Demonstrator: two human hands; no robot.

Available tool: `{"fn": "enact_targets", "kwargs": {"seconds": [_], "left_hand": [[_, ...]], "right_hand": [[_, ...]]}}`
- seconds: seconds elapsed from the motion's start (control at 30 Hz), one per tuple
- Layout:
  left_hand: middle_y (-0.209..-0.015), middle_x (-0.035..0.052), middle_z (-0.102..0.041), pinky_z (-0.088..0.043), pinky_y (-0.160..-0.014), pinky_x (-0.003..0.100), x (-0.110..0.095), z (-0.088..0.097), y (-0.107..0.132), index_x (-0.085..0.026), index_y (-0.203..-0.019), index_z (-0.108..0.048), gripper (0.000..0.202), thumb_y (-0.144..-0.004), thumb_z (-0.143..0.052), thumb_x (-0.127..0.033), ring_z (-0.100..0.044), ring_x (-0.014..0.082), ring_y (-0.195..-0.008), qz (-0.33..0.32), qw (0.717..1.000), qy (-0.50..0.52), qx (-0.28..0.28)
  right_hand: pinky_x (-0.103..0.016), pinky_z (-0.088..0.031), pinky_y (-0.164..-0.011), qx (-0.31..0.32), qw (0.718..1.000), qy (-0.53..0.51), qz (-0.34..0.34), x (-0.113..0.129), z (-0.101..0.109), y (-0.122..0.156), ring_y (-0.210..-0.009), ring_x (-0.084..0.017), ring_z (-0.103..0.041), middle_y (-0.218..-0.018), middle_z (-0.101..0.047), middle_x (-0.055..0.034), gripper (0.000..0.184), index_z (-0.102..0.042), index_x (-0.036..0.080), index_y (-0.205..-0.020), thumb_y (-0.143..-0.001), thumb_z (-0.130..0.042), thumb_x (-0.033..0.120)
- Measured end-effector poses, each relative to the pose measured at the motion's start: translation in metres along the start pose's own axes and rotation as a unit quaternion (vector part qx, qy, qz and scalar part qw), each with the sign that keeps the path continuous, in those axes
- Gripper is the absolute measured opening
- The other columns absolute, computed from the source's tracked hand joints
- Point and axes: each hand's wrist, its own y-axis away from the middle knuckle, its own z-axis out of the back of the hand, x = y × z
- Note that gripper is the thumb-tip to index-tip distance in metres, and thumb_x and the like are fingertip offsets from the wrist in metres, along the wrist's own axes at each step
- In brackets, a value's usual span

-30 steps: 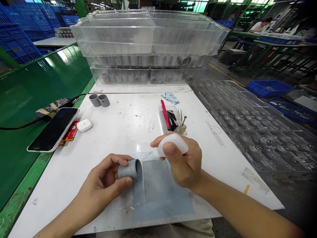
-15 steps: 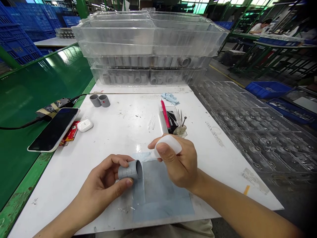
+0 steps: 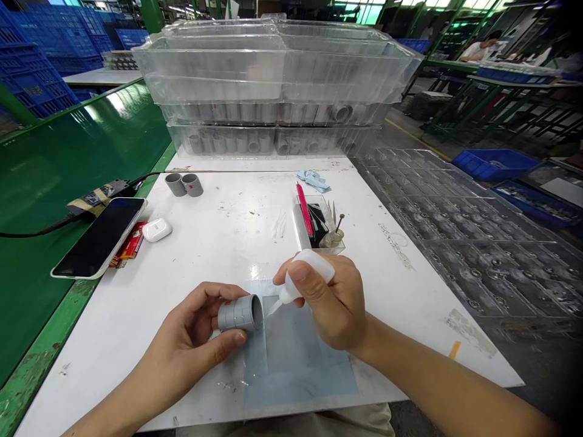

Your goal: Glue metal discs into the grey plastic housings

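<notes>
My left hand (image 3: 195, 331) is closed around a short grey cylinder (image 3: 235, 313), hollow, with its open end turned to the right and a small red mark on top. In my right hand (image 3: 334, 297) is a white squeeze bottle (image 3: 306, 274), tilted so that its thin clear nozzle points down and left. The nozzle tip is close to the cylinder's open rim; whether they touch I cannot tell. Below both hands a light blue cloth (image 3: 305, 364) lies on the white table (image 3: 218, 243).
Two more grey cylinders (image 3: 184, 185) stand at the back left. A phone (image 3: 101, 237) and a white earbud case (image 3: 156, 230) lie at the left. A small box with a red pen (image 3: 304, 209) stands behind my right hand. Clear trays (image 3: 277, 85) are stacked at the back.
The bottle has tipped, and its nozzle has swung down toward the cylinder's rim. My left hand has turned the cylinder slightly, bringing the red mark into sight.
</notes>
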Motion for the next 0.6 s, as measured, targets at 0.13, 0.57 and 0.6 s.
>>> {"fn": "enact_targets", "kwargs": {"seconds": [0.13,0.57,0.6], "left_hand": [[-0.129,0.0006,-0.067,-0.056,-0.091,0.025,0.0004,0.0023,-0.0003,-0.034,-0.122,-0.070,0.042,-0.083,-0.083,-0.026,-0.064,0.0215,-0.114,0.016,0.998,-0.065,-0.007],[-0.104,-0.0030,-0.070,-0.055,-0.078,0.021,-0.0012,-0.0047,0.0017,-0.032,-0.114,-0.064,0.036,-0.082,-0.082,-0.026,-0.064,0.0155,-0.093,0.027,0.996,-0.077,-0.030],[-0.104,-0.0029,-0.070,-0.055,-0.078,0.022,-0.0001,-0.0035,0.0014,-0.032,-0.114,-0.064,0.037,-0.083,-0.081,-0.027,-0.063,0.0156,-0.094,0.028,0.996,-0.081,-0.028]], "right_hand": [[-0.024,-0.039,-0.044,-0.027,0.998,-0.031,-0.049,-0.0014,0.0034,0.0005,-0.047,-0.009,-0.053,-0.056,-0.060,-0.0004,0.046,-0.073,0.015,-0.075,-0.102,-0.057,0.048],[-0.025,-0.042,-0.047,-0.039,0.998,0.040,0.042,-0.0028,0.0013,-0.0005,-0.051,-0.009,-0.057,-0.060,-0.063,-0.0014,0.048,-0.063,0.016,-0.066,-0.104,-0.053,0.044],[-0.025,-0.042,-0.047,-0.039,0.997,0.040,0.044,-0.0029,0.0011,-0.0004,-0.051,-0.009,-0.057,-0.061,-0.064,-0.0015,0.048,-0.063,0.016,-0.066,-0.104,-0.053,0.044]]}}
